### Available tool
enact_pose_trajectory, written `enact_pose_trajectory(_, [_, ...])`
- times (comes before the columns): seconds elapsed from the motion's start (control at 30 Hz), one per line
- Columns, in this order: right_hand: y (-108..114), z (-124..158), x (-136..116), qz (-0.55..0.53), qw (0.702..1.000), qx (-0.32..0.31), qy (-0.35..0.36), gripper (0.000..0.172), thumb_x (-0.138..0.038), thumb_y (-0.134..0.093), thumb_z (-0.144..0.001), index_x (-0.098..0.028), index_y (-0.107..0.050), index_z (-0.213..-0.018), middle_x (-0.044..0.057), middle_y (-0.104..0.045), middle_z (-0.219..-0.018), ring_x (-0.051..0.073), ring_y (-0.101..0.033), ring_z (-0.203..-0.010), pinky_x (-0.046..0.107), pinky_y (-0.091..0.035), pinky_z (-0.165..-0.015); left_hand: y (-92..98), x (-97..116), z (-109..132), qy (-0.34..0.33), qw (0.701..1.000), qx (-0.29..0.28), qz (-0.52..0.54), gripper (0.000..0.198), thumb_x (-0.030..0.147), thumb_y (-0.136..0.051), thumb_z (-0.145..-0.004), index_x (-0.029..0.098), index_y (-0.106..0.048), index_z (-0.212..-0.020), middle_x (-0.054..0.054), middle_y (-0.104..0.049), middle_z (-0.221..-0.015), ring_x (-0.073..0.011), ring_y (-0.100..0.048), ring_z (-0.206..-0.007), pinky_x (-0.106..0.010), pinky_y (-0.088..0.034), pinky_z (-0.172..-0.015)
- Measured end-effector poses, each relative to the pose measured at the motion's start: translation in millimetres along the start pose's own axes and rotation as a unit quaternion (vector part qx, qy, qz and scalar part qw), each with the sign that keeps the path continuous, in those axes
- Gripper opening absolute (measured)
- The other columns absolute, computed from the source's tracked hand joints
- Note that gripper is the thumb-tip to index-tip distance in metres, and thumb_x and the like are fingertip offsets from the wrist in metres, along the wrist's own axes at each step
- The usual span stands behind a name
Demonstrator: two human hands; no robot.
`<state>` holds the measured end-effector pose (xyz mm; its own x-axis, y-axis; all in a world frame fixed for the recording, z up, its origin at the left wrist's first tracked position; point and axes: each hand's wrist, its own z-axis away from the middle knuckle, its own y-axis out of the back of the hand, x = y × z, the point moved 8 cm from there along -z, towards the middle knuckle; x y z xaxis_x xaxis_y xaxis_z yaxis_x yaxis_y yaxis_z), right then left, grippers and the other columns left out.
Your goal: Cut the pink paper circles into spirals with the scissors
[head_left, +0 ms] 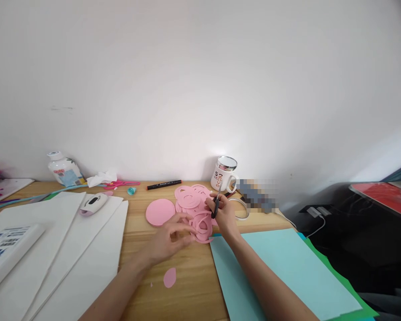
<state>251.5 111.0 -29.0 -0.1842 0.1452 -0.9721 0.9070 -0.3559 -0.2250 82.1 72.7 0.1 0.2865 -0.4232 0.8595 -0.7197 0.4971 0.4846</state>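
My right hand is closed on black-handled scissors, whose blades point up in front of the mug. My left hand reaches over the table with its fingers apart, at the lower left edge of a heap of pink paper cutouts. I cannot make out anything held in it. To the left of the heap lies a pink paper disc. A single pink petal-shaped piece rests on the wood below my left hand.
Behind the heap stand a white mug and a black marker. White sheets cover the left side, with a bottle behind. Light-blue paper lies under my right arm; a tape roll is nearby.
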Motion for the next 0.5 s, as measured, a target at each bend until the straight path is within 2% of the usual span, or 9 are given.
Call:
enact_pose_trajectory(0.07, [-7,3,1,-0.005,1.000,-0.019,0.005,0.037,-0.037,-0.076,-0.059,-0.016,-0.057,-0.083,-0.003,-0.059,-0.054,0.017,-0.061,-0.051,0.023,-0.040,-0.044,-9.0,7,2,-0.004,0.999,-0.043,-0.011,0.028,0.038,-0.060,-0.077,0.028,-0.069,-0.101,-0.008,-0.056,-0.118,-0.0249,-0.049,-0.107,-0.037,-0.039,-0.091])
enact_pose_trajectory(0.13, [-12,4,0,-0.012,0.999,-0.032,0.016,0.035,-0.038,-0.074,-0.062,-0.017,-0.056,-0.083,-0.002,-0.060,-0.056,0.017,-0.062,-0.055,0.025,-0.043,-0.048,-12.8,8,3,0.007,0.998,-0.058,0.005,0.039,0.039,-0.064,-0.074,0.029,-0.064,-0.112,-0.008,-0.060,-0.112,-0.0271,-0.049,-0.107,-0.042,-0.036,-0.094])
enact_pose_trajectory(0.23, [-11,5,-7,-0.024,0.999,-0.028,0.039,0.032,-0.039,-0.071,-0.067,-0.019,-0.054,-0.085,-0.002,-0.061,-0.060,0.016,-0.063,-0.059,0.026,-0.046,-0.055,-1.7,-3,2,0.053,0.991,-0.002,0.124,0.041,0.038,-0.062,-0.077,0.026,-0.062,-0.115,-0.008,-0.066,-0.105,-0.0268,-0.054,-0.100,-0.041,-0.040,-0.090])
enact_pose_trajectory(0.3, [-9,5,-12,-0.031,0.998,-0.025,0.053,0.029,-0.038,-0.069,-0.069,-0.020,-0.053,-0.086,-0.002,-0.062,-0.064,0.015,-0.063,-0.061,0.027,-0.047,-0.058,15.0,-11,2,0.061,0.962,0.076,0.254,0.038,0.038,-0.061,-0.078,0.023,-0.064,-0.113,-0.008,-0.067,-0.106,-0.0261,-0.056,-0.099,-0.039,-0.041,-0.090])
enact_pose_trajectory(0.37, [-10,6,-15,-0.039,0.997,-0.035,0.061,0.029,-0.037,-0.070,-0.069,-0.021,-0.053,-0.086,-0.002,-0.063,-0.067,0.016,-0.063,-0.064,0.029,-0.048,-0.062,31.9,-17,3,0.040,0.912,0.147,0.381,0.034,0.034,-0.064,-0.077,0.022,-0.067,-0.108,-0.008,-0.065,-0.110,-0.0256,-0.057,-0.099,-0.039,-0.042,-0.090])
enact_pose_trajectory(0.43, [-17,8,-16,-0.040,0.995,-0.075,0.057,0.031,-0.035,-0.073,-0.066,-0.021,-0.054,-0.086,0.000,-0.065,-0.070,0.018,-0.064,-0.068,0.031,-0.050,-0.066,39.3,-22,4,0.038,0.868,0.169,0.466,0.032,0.027,-0.066,-0.075,0.021,-0.068,-0.107,-0.008,-0.063,-0.113,-0.0255,-0.058,-0.099,-0.041,-0.042,-0.091])
enact_pose_trajectory(0.5, [-28,13,-13,-0.031,0.989,-0.140,0.041,0.035,-0.031,-0.077,-0.061,-0.021,-0.054,-0.085,0.002,-0.067,-0.075,0.020,-0.065,-0.072,0.033,-0.050,-0.067,40.9,-24,4,0.048,0.838,0.168,0.517,0.032,0.020,-0.067,-0.074,0.020,-0.067,-0.107,-0.008,-0.064,-0.111,-0.0250,-0.059,-0.098,-0.041,-0.042,-0.092])
